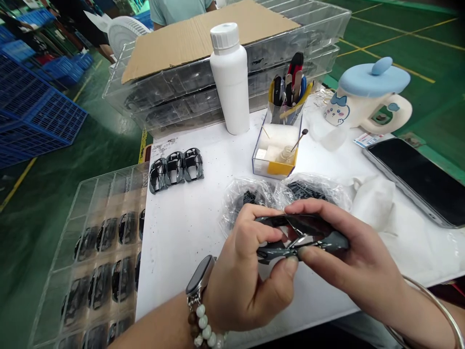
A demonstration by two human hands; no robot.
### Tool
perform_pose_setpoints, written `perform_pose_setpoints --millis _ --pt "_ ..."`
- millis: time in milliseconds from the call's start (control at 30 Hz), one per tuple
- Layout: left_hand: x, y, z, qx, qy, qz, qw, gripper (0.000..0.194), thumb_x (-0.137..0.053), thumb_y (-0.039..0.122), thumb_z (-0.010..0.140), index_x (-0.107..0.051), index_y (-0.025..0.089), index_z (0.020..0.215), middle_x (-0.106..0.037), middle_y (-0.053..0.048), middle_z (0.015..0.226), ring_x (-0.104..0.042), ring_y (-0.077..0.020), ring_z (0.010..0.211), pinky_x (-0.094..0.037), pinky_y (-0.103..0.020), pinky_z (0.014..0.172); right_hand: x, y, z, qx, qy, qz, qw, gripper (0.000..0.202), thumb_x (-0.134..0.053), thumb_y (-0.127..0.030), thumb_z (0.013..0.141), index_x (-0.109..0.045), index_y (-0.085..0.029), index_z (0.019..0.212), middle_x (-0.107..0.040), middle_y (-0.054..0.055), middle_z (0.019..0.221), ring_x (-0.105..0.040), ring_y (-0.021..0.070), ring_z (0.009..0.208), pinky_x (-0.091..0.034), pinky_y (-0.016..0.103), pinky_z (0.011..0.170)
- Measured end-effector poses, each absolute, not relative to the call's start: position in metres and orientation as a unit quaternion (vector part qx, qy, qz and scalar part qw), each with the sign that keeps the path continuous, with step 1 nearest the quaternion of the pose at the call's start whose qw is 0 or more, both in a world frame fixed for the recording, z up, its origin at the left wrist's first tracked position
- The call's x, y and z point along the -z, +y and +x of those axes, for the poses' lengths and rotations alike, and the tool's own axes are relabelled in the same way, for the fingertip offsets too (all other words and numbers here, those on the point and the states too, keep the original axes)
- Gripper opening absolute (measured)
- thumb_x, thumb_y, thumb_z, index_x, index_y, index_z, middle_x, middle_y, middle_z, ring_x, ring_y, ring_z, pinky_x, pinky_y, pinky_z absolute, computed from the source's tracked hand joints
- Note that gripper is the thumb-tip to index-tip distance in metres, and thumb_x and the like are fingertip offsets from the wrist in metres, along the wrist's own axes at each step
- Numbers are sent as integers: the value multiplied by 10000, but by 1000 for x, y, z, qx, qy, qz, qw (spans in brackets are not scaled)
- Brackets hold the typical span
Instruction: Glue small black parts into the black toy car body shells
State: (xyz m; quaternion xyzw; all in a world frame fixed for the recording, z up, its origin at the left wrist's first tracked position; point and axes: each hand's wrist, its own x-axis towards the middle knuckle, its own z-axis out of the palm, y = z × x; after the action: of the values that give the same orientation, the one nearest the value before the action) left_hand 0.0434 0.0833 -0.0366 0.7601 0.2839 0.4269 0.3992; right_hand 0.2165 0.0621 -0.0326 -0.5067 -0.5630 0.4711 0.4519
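Observation:
A glossy black curved part [319, 232] is held between both hands above the white table. My left hand [254, 266] grips its left end, with the thumb on the near edge and a finger reaching into the opening. Wrapped round the right end is my right hand [348, 257], its fingers along the far edge and its thumb on the near edge. Just behind the hands lie two clear plastic bags, the left bag [232, 198] and the right bag [337, 191], with small dark pieces in them. Three similar black parts [175, 168] sit side by side at the left.
A compartment tray [87, 194] of black parts is at the left. Behind stand a white bottle [232, 92], stacked clear trays [174, 97] under cardboard [203, 41], and a tool box [274, 169]. A mug [363, 99] and phone [421, 174] are right. A person [178, 12] is beyond.

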Motion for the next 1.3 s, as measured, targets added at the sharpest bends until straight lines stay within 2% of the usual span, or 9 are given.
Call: perform_pose_setpoints --millis 200,333,633,833,900,967,1067,1200,1300 --pt "37 79 45 -435 297 748 403 337 -533 48 782 -388 189 1052 -512 -69 1097 -551 -199 1085 -541 -375 897 31 62 212 -419 -595 -495 475 353 -674 -190 768 -555 -296 1083 -626 -66 1000 -607 66 894 -478 49 804" --pt "37 79 47 -448 305 737 404 359 -543 38 728 -402 199 1017 -507 -65 1106 -579 -183 1028 -550 -354 856 30 62 214 -428 -600 -491 464 346 -670 -208 783 -548 -315 1088 -628 -70 992 -613 71 869 -493 66 779" --pt "37 80 48 -466 329 705 421 322 -555 42 661 -448 210 915 -539 -43 1059 -604 -164 912 -543 -337 771 30 60 215 -494 -563 -506 426 353 -652 -257 816 -499 -367 1115 -626 -76 972 -598 85 871 -489 115 778" --pt "36 83 45 -476 318 713 404 301 -551 65 673 -438 211 910 -543 -68 1087 -612 -175 914 -557 -334 741 17 65 227 -487 -632 -488 355 412 -617 -336 851 -400 -377 1199 -598 -46 1036 -590 132 938 -508 221 814" --pt "34 85 42 -489 316 725 367 302 -543 64 668 -435 202 913 -550 -85 1096 -614 -165 890 -555 -316 723 7 76 237 -449 -681 -477 327 493 -621 -400 845 -381 -368 1274 -575 -16 1152 -567 171 1035 -504 277 871" --pt "32 87 39 -500 310 752 298 312 -544 58 654 -441 189 917 -556 -108 1104 -609 -167 906 -552 -302 720 -3 94 247 -364 -703 -483 374 492 -632 -428 834 -435 -320 1272 -569 19 1198 -568 200 1039 -504 327 882" --pt "27 91 36 -498 296 791 196 331 -561 49 634 -450 177 918 -552 -137 1118 -611 -189 943 -567 -308 709 -7 127 254 -159 -697 -511 478 422 -683 -310 806 -511 -248 1186 -626 49 1119 -619 195 876 -527 345 782" --pt "26 95 35 -482 289 818 118 314 -589 73 620 -459 182 885 -564 -149 1098 -630 -186 881 -592 -292 621 7 161 247 -17 -754 -525 394 222 -621 -159 819 -622 -228 1030 -694 7 853 -622 159 662 -514 293 614" --pt "27 97 35 -472 286 830 83 294 -609 107 624 -471 173 874 -564 -168 1096 -634 -198 911 -603 -285 615 16 165 242 42 -749 -518 412 192 -591 -142 836 -630 -229 1003 -685 -10 768 -604 148 625 -503 294 618"
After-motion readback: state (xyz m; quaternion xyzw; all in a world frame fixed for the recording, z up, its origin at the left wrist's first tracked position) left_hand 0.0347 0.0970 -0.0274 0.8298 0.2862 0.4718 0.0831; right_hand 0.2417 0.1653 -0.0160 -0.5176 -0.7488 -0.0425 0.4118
